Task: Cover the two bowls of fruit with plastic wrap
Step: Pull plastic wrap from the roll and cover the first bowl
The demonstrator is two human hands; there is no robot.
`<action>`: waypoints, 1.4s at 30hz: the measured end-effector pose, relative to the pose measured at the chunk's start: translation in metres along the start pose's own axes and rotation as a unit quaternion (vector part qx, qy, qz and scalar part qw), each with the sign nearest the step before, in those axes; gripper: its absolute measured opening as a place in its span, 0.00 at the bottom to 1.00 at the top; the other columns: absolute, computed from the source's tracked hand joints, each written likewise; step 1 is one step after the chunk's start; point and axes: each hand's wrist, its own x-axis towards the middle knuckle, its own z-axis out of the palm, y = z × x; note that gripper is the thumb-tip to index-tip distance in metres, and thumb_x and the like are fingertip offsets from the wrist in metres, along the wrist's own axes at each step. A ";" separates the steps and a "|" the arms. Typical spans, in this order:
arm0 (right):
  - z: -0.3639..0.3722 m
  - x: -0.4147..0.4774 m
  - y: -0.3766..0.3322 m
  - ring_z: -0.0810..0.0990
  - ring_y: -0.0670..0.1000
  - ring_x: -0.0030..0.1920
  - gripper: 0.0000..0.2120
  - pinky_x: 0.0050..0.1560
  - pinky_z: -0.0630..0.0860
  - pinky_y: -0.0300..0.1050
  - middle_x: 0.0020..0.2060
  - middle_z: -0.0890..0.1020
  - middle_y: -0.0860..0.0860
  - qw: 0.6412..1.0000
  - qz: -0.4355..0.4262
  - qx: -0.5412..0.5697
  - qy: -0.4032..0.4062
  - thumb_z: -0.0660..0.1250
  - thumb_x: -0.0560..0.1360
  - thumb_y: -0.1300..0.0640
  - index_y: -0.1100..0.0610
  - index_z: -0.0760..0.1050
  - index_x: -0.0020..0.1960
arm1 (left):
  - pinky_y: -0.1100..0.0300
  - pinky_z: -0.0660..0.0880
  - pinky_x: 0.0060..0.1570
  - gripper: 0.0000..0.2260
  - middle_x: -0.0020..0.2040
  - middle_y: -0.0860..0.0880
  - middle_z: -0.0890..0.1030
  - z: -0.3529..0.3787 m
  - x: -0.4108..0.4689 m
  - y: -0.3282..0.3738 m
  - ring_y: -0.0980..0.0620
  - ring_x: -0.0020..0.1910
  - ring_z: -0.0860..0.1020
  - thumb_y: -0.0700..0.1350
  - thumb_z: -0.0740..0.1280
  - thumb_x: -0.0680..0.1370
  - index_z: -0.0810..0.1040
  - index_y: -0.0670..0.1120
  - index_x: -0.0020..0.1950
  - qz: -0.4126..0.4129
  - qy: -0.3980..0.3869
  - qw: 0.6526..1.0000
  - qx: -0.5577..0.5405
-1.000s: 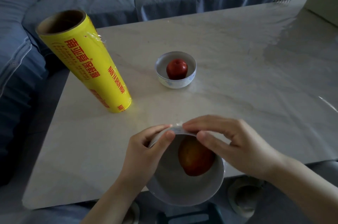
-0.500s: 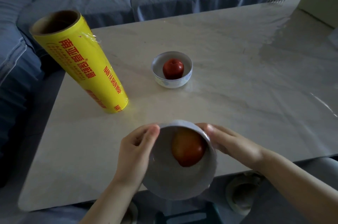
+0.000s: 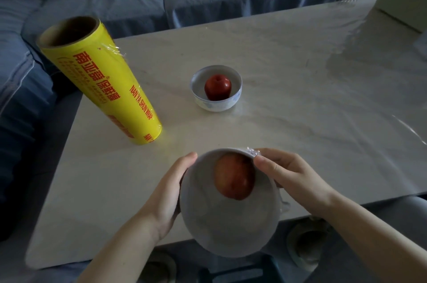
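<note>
Both hands are holding the large grey-white round bowl (image 3: 221, 225), tilting its mouth toward the camera over the near edge of the pale marble-look table (image 3: 300, 98). Left hand (image 3: 166, 192) is cupping the left wall to steady it. Right hand (image 3: 293, 176) is pinching crumpled clear plastic wrap (image 3: 253, 151) against the far-right rim, likely tucking the film edge so it clings. Orange-red apple (image 3: 234, 177) is sitting inside; can't confirm film across the mouth. Small white patterned bowl (image 3: 216, 104) with dark red apple (image 3: 217, 87) is sitting mid-table, looking uncovered. Yellow plastic-wrap roll (image 3: 104, 84) is standing upright on the left, near enough for the next sheet.
</note>
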 end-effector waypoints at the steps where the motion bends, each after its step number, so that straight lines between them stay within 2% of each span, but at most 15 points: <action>1: 0.001 0.000 0.000 0.83 0.45 0.43 0.20 0.41 0.78 0.35 0.41 0.86 0.51 1.000 -0.002 -0.012 0.001 0.64 0.66 0.48 0.57 0.79 0.54 | 0.54 0.74 0.53 0.24 0.48 0.43 0.85 0.001 0.000 0.004 0.48 0.50 0.82 0.60 0.60 0.70 0.84 0.43 0.48 0.003 -0.016 1.000 0.017; 3: 0.004 -0.001 -0.003 0.84 0.51 0.48 0.21 0.49 0.79 0.43 0.47 0.85 0.57 0.999 -0.006 -0.033 0.003 0.64 0.66 0.47 0.56 0.79 0.55 | 0.51 0.74 0.58 0.27 0.50 0.42 0.84 0.005 0.001 0.008 0.46 0.53 0.81 0.63 0.62 0.70 0.82 0.42 0.51 0.038 -0.019 0.997 0.071; 5: 0.006 -0.002 -0.009 0.84 0.50 0.49 0.20 0.51 0.79 0.43 0.46 0.86 0.54 0.999 -0.014 -0.049 0.007 0.65 0.65 0.45 0.52 0.80 0.53 | 0.50 0.75 0.55 0.27 0.46 0.40 0.84 0.008 0.002 0.007 0.44 0.51 0.81 0.65 0.60 0.70 0.83 0.43 0.47 0.099 0.012 0.987 0.124; 8: 0.006 -0.003 -0.021 0.84 0.44 0.42 0.20 0.43 0.78 0.34 0.41 0.86 0.49 0.998 -0.032 -0.038 0.037 0.68 0.60 0.43 0.53 0.83 0.46 | 0.63 0.76 0.40 0.24 0.41 0.40 0.83 0.012 -0.001 0.004 0.51 0.40 0.81 0.62 0.59 0.68 0.82 0.43 0.40 0.147 0.055 0.980 0.123; 11: 0.004 0.001 -0.031 0.81 0.42 0.33 0.22 0.36 0.75 0.32 0.31 0.84 0.47 0.995 -0.017 -0.072 0.073 0.68 0.54 0.37 0.54 0.82 0.37 | 0.68 0.73 0.35 0.23 0.38 0.41 0.81 0.016 -0.005 0.003 0.54 0.37 0.78 0.62 0.59 0.67 0.82 0.43 0.39 0.181 0.063 0.973 0.129; 14: 0.002 0.009 -0.037 0.78 0.41 0.30 0.14 0.34 0.74 0.32 0.27 0.82 0.46 0.989 0.002 -0.125 0.083 0.72 0.61 0.42 0.54 0.81 0.32 | 0.67 0.74 0.38 0.23 0.39 0.44 0.82 0.017 -0.004 0.003 0.53 0.39 0.79 0.63 0.60 0.66 0.83 0.46 0.41 0.203 0.054 0.968 0.140; 17: -0.002 0.015 -0.043 0.77 0.43 0.32 0.09 0.40 0.75 0.37 0.28 0.81 0.46 0.988 -0.018 -0.127 0.091 0.70 0.69 0.51 0.56 0.79 0.33 | 0.72 0.75 0.39 0.19 0.40 0.54 0.84 0.016 -0.004 0.003 0.61 0.41 0.79 0.64 0.62 0.62 0.84 0.53 0.39 0.203 0.058 0.967 0.144; 20: -0.006 0.024 -0.046 0.75 0.43 0.26 0.11 0.31 0.74 0.34 0.24 0.79 0.46 0.988 -0.033 -0.105 0.109 0.67 0.74 0.57 0.58 0.75 0.34 | 0.75 0.73 0.38 0.16 0.38 0.63 0.83 0.016 -0.004 0.002 0.66 0.42 0.79 0.63 0.64 0.59 0.82 0.57 0.39 0.206 0.063 0.964 0.158; 23: -0.001 0.033 -0.039 0.69 0.44 0.22 0.11 0.25 0.69 0.35 0.22 0.73 0.46 0.984 -0.032 -0.149 0.096 0.64 0.76 0.57 0.58 0.72 0.36 | 0.76 0.73 0.39 0.08 0.39 0.65 0.83 0.015 -0.006 0.001 0.66 0.44 0.80 0.61 0.72 0.65 0.82 0.59 0.37 0.221 0.043 0.960 0.165; 24: 0.002 0.035 -0.035 0.68 0.44 0.22 0.11 0.25 0.68 0.36 0.22 0.72 0.46 0.978 -0.037 -0.185 0.090 0.63 0.76 0.55 0.58 0.72 0.36 | 0.76 0.73 0.41 0.08 0.40 0.65 0.83 0.015 -0.006 0.001 0.66 0.45 0.80 0.61 0.71 0.66 0.82 0.59 0.39 0.232 0.035 0.956 0.174; 26: 0.006 0.038 -0.029 0.68 0.42 0.22 0.10 0.25 0.68 0.34 0.24 0.72 0.46 0.964 -0.046 -0.251 0.076 0.63 0.76 0.52 0.56 0.73 0.38 | 0.75 0.73 0.43 0.15 0.44 0.66 0.83 0.014 -0.006 0.000 0.66 0.48 0.80 0.66 0.69 0.63 0.81 0.59 0.43 0.256 0.031 0.948 0.184; 28: 0.008 0.040 -0.026 0.69 0.41 0.23 0.11 0.25 0.68 0.32 0.26 0.73 0.46 0.963 -0.035 -0.259 0.065 0.63 0.76 0.52 0.58 0.74 0.41 | 0.76 0.73 0.44 0.23 0.44 0.68 0.82 0.012 -0.006 0.001 0.66 0.49 0.80 0.73 0.65 0.61 0.80 0.58 0.44 0.272 0.031 0.944 0.183; 33: 0.011 0.043 -0.025 0.71 0.44 0.29 0.12 0.28 0.67 0.33 0.29 0.76 0.49 0.956 -0.001 -0.292 0.032 0.65 0.75 0.50 0.59 0.77 0.42 | 0.75 0.73 0.44 0.23 0.45 0.69 0.82 0.011 -0.005 0.004 0.66 0.49 0.80 0.74 0.62 0.64 0.79 0.59 0.47 0.309 0.032 0.930 0.196; 37: 0.008 0.041 -0.028 0.76 0.42 0.32 0.12 0.34 0.72 0.33 0.31 0.81 0.47 0.958 0.074 -0.276 -0.024 0.67 0.73 0.49 0.57 0.81 0.39 | 0.74 0.74 0.45 0.24 0.45 0.67 0.83 0.012 -0.004 0.003 0.63 0.50 0.81 0.73 0.62 0.65 0.79 0.58 0.48 0.324 0.035 0.928 0.179; 42: 0.001 0.037 -0.019 0.75 0.43 0.28 0.12 0.29 0.72 0.32 0.30 0.80 0.49 0.959 0.117 -0.251 -0.056 0.64 0.74 0.66 0.55 0.79 0.35 | 0.74 0.74 0.44 0.19 0.46 0.69 0.81 0.014 -0.004 0.007 0.64 0.50 0.80 0.68 0.64 0.67 0.78 0.58 0.49 0.340 0.040 0.920 0.193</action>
